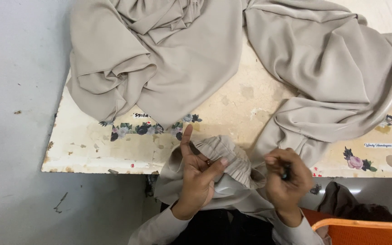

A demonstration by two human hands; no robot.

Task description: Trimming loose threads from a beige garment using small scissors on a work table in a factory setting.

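left hand [199,174] pinching beige cloth [223,156] | at table [91,154] edge

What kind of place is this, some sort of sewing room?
Probably a small tailoring or garment workshop. A long beige cloth is spread over a worn table with a flowered edge strip, and the left hand holds a gathered part of it while the right hand grips a small dark tool.

left hand [199,174]: palm up, index finger raised, thumb across | right hand [286,179]: fingers curled closed, knuckles up
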